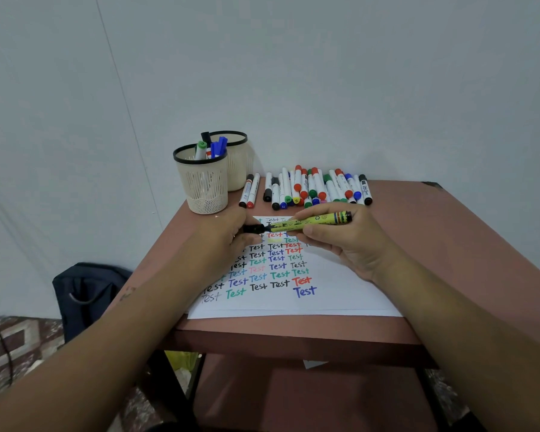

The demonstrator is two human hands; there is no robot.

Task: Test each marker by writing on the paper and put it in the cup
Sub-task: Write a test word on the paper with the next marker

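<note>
Markers are the business here, and the one in play is a yellow marker (306, 223) held level above the paper (293, 294), its long axis running left to right across the person's front. The right hand (340, 241) grips the barrel, fingers curled round it from above and thumb beneath, with the striped tail end poking out past the knuckles to the right. The left hand (231, 235) pinches the black cap (253, 228) at the marker's left end. So both hands are clamped on the same marker, one at each end, close together but not touching each other.

Whether the cap is seated or partly drawn off is hard to tell, since the left fingers cover the joint.

My judgement is that the coming move turns on that axis: cap and barrel must travel along the marker's length, the left hand outward or inward along it, while the right holds steady.

Beyond the hands, the front mesh cup (201, 179) stands at the table's (465, 244) far left corner, nearer the left hand, with a few markers already in it and a second cup (236, 163) just behind. A row of untested markers (315, 188) lies along the far edge, near the right hand.
</note>
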